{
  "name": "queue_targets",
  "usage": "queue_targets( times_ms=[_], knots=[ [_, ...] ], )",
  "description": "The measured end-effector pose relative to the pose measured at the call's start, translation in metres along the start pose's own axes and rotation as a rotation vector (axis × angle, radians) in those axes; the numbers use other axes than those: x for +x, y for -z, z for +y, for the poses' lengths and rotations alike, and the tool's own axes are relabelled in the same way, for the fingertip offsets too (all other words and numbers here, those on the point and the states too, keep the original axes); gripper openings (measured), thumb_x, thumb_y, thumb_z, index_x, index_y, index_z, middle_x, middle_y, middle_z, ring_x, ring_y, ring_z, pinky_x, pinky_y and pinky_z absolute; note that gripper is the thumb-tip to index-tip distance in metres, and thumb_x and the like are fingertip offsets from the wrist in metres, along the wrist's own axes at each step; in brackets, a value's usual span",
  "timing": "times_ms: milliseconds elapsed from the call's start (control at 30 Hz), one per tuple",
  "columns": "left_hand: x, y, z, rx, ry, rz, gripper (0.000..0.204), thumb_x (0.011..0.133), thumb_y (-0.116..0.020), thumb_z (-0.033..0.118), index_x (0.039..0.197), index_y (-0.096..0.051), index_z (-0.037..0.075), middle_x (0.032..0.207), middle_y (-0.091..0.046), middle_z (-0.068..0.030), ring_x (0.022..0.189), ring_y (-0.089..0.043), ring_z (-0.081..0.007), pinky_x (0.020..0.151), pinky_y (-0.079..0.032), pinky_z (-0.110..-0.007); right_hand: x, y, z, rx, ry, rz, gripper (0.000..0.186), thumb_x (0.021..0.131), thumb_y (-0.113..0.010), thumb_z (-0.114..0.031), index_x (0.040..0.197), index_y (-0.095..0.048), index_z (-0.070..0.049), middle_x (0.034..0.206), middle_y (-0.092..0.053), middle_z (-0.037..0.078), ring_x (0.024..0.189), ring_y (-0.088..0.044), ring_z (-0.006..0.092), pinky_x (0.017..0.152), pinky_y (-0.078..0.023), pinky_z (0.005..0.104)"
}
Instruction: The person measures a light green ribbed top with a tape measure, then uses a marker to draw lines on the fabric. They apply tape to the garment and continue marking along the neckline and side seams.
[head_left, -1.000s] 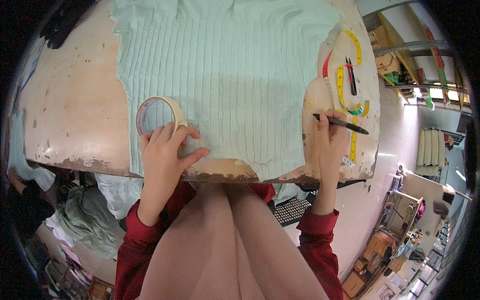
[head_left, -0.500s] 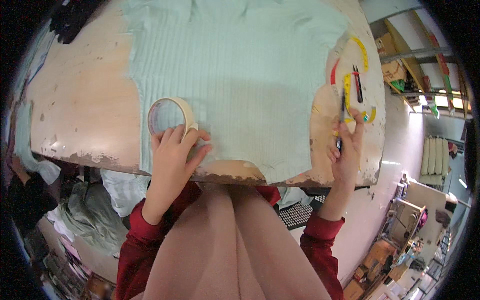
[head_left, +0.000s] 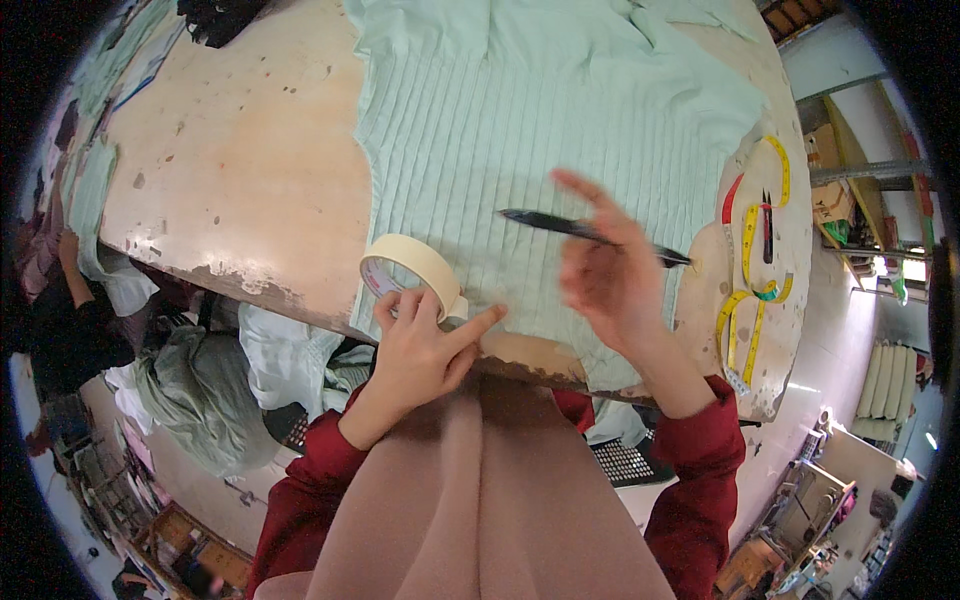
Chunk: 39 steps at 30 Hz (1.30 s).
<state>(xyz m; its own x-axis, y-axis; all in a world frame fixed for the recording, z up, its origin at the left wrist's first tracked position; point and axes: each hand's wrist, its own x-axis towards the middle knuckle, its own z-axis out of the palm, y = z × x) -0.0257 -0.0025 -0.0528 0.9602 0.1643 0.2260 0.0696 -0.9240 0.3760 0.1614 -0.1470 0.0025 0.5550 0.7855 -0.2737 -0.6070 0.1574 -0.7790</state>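
My left hand (head_left: pixel 420 350) grips a roll of cream masking tape (head_left: pixel 440 272), which stands tilted on its edge at the near left side of a pale green pleated garment (head_left: pixel 540 130). Some fingers reach over the roll's rim, and the index finger points right. My right hand (head_left: pixel 615 275), smeared by motion, is raised over the garment's lower right part. Across it lies a slim black pen (head_left: pixel 548 220), its tapered end toward the left, with one finger lifted off it. The garment lies spread on the table (head_left: pixel 230 190).
At the table's right lie a yellow tape measure (head_left: pixel 748 240) and small black tweezers (head_left: pixel 768 225). Black cloth (head_left: pixel 215 20) sits at the far left. Under the near edge are bundled fabrics (head_left: pixel 200 390). Another person's arm (head_left: pixel 72 270) shows at the left; shelves (head_left: pixel 850 180) stand right.
My right hand has lifted the pen from beside the tape measure and carried it left over the garment. My left hand stays on the tape roll. The whole view has shifted.
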Motion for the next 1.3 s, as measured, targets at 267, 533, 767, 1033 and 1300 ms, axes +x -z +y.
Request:
queue_targets(
  times_ms=[267, 533, 767, 1033, 1300],
  knots=[
    [0.000, -0.008, -0.005, 0.010, -0.039, 0.131, 0.044, 0.070, -0.072, 0.026, 0.113, -0.073, 0.034, 0.101, -0.057, -0.0078, 0.091, -0.052, -0.0304, 0.086, -0.033, -0.046, 0.025, 0.010, 0.030, -0.178, -0.074, -0.098, 0.018, 0.098, -0.058, -0.024, 0.103, -0.061, -0.006, 0.061, -0.051, -0.004, 0.048, -0.046, 0.0056, 0.041, -0.029, 0.0200],
    [-0.001, -0.007, -0.008, -0.031, -0.094, 0.162, 0.041, 0.068, -0.074, 0.024, 0.108, -0.072, 0.033, 0.097, -0.057, -0.0040, 0.093, -0.055, -0.0256, 0.086, -0.037, -0.046, 0.024, 0.003, 0.043, -0.862, 0.077, -0.110, 0.023, 0.087, -0.076, -0.012, 0.079, -0.056, -0.004, 0.062, -0.056, -0.003, 0.058, -0.052, 0.0031, 0.048, -0.039, 0.0218],
    [-0.001, -0.007, -0.007, -0.009, -0.106, 0.145, 0.039, 0.067, -0.076, 0.024, 0.105, -0.073, 0.032, 0.097, -0.056, -0.0044, 0.093, -0.055, -0.0255, 0.086, -0.037, -0.046, 0.017, 0.006, 0.059, -1.148, 0.324, 0.000, 0.035, 0.083, -0.075, -0.019, 0.065, -0.048, -0.004, 0.053, -0.050, 0.006, 0.045, -0.046, 0.0142, 0.045, -0.040, 0.0308],
    [0.000, -0.006, -0.007, -0.035, -0.093, 0.131, 0.037, 0.067, -0.077, 0.024, 0.104, -0.073, 0.031, 0.101, -0.057, -0.0058, 0.093, -0.055, -0.0251, 0.088, -0.037, -0.046, 0.019, 0.007, 0.062, -1.151, 0.362, -0.031, 0.033, 0.082, -0.074, -0.018, 0.066, -0.048, -0.003, 0.053, -0.046, 0.002, 0.049, -0.039, 0.0100, 0.046, -0.035, 0.0291],
    [-0.001, -0.007, -0.008, -0.041, -0.098, 0.129, 0.037, 0.069, -0.075, 0.024, 0.105, -0.073, 0.031, 0.101, -0.057, -0.0060, 0.092, -0.055, -0.0245, 0.087, -0.037, -0.045, 0.019, 0.008, 0.063, -1.146, 0.289, -0.042, 0.031, 0.084, -0.071, -0.017, 0.068, -0.049, -0.003, 0.056, -0.046, -0.001, 0.052, -0.040, 0.0094, 0.047, -0.034, 0.0270]
  ],
)
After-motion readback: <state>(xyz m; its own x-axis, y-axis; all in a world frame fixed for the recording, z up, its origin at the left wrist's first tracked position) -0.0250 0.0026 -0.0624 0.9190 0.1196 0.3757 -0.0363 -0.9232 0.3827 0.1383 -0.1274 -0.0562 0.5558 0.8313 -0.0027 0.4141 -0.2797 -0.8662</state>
